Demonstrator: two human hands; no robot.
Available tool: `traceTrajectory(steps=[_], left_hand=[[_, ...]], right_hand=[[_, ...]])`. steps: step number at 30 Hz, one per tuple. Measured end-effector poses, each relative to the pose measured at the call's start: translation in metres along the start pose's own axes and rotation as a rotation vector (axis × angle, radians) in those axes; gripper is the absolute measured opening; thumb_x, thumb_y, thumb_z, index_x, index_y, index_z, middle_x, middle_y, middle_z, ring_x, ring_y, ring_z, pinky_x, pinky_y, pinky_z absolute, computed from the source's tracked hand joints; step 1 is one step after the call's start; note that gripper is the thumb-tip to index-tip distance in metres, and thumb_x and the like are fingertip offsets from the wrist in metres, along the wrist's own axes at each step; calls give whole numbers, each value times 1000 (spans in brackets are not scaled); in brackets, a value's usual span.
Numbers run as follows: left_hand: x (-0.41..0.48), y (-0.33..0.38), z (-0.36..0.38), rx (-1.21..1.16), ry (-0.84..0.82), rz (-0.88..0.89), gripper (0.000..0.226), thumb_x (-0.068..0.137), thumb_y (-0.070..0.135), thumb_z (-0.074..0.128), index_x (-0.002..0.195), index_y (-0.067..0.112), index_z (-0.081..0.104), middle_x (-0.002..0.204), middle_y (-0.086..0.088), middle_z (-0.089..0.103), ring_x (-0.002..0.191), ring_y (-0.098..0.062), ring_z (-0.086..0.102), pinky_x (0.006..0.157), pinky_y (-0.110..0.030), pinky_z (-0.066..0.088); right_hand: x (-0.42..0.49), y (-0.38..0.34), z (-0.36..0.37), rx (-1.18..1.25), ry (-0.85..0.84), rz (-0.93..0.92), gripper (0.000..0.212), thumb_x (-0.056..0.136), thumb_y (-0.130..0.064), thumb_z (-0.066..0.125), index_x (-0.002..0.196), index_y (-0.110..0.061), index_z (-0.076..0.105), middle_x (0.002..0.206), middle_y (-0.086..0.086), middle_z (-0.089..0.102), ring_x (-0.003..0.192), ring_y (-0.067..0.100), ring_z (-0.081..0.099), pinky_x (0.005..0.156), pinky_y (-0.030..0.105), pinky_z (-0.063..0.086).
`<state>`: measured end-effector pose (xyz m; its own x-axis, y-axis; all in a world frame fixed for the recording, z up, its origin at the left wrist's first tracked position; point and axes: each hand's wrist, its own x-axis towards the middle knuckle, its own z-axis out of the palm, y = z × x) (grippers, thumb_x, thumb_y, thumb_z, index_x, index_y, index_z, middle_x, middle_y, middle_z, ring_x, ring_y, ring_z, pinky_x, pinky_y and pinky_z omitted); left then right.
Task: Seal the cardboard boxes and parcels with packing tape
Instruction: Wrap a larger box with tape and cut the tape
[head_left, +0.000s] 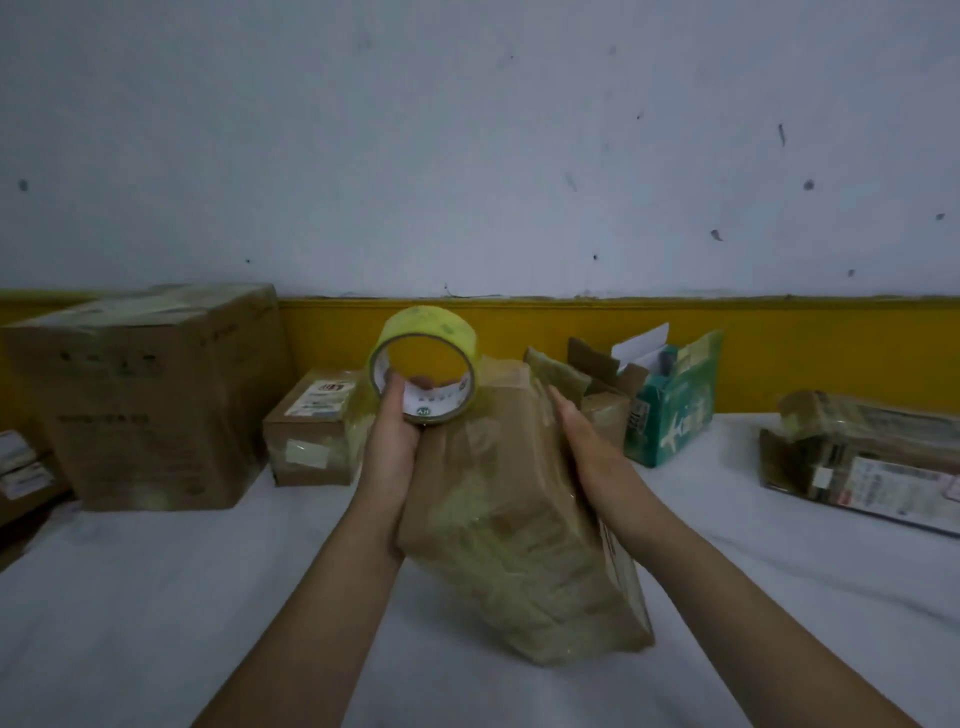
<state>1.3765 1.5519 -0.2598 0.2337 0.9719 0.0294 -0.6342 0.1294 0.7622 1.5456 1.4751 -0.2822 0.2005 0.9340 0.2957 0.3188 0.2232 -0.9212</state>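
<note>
Holding the tape roll (423, 322) through its core, the left grip (395, 441) sat at the far end of the parcel (498, 493), with thumb and fingers curled round the ring. The parcel stood tilted on the white-covered worktop (156, 597) between both forearms, glossy with tape, its long axis running away from the person. The right grip (576, 431) lay flat and straight-fingered against the parcel's right side, steadying it. With the roll at the far left corner, the next strip would probably run back along that axis toward the near end.
</note>
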Motion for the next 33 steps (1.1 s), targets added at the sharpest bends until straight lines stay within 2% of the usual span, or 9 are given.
traceTrajectory(steps=[3, 6, 10, 14, 16, 19, 23, 27, 33], left_hand=[[4, 4, 18, 99, -1, 26, 43, 104, 46, 36, 88, 13, 59, 81, -7, 75, 73, -20, 72, 59, -29, 57], [5, 11, 27, 263, -26, -12, 65, 103, 52, 35, 72, 13, 77, 89, -9, 77, 86, -26, 68, 80, -39, 55], [15, 11, 41, 453, 69, -2, 63, 101, 57, 36, 66, 15, 67, 79, -10, 75, 64, -19, 67, 59, -27, 55], [15, -6, 37, 347, 57, -8, 61, 101, 50, 45, 50, 21, 64, 84, -8, 75, 74, -24, 69, 77, -41, 57], [8, -6, 38, 310, 49, 66, 43, 101, 38, 52, 71, 14, 71, 83, -8, 73, 73, -23, 67, 72, -38, 55], [4, 23, 37, 345, 52, 397, 12, 90, 10, 61, 79, 16, 61, 62, 5, 58, 61, -11, 56, 70, -33, 46], [-17, 63, 17, 1060, -9, 837, 13, 68, 22, 61, 78, 31, 65, 74, 11, 65, 68, -5, 59, 65, -25, 49], [-27, 44, -12, 1191, 26, 726, 7, 73, 23, 61, 77, 29, 64, 74, 5, 64, 70, -14, 57, 67, -44, 50], [-15, -4, -36, 1154, 21, 626, 11, 80, 13, 56, 75, 20, 62, 69, -4, 58, 69, -16, 54, 59, -41, 41]], right_hand=[[12, -17, 6, 289, -144, 205, 57, 91, -74, 28, 123, -43, 63, 122, -11, 68, 118, 9, 61, 111, 40, 41], [16, -18, 1, 358, -210, 340, 69, 82, -85, 30, 114, -40, 71, 120, -5, 71, 121, 20, 60, 111, 46, 38], [27, -34, -3, 390, -107, 263, 36, 102, -41, 44, 107, -17, 71, 101, 7, 74, 93, 21, 70, 88, 38, 52], [34, -25, -13, 347, -125, 226, 23, 101, -19, 50, 91, -13, 69, 76, 5, 72, 64, 14, 69, 61, 26, 54], [32, -18, -23, 311, -78, 205, 24, 100, -17, 52, 84, -16, 70, 66, -1, 71, 55, 7, 67, 50, 17, 51], [32, -11, -43, 271, -40, 190, 23, 99, -18, 52, 91, -21, 74, 84, -2, 75, 65, 2, 69, 54, 13, 51], [30, 6, -71, 354, -16, 227, 25, 98, -18, 49, 109, -17, 71, 111, 4, 72, 87, 8, 71, 68, 17, 55], [26, 7, -75, 348, -44, 218, 26, 97, -21, 51, 114, -15, 71, 115, 6, 72, 96, 14, 69, 79, 23, 57], [19, 0, -80, 226, -127, 171, 31, 102, -21, 46, 123, -27, 67, 125, -3, 67, 105, 13, 68, 77, 21, 56]])
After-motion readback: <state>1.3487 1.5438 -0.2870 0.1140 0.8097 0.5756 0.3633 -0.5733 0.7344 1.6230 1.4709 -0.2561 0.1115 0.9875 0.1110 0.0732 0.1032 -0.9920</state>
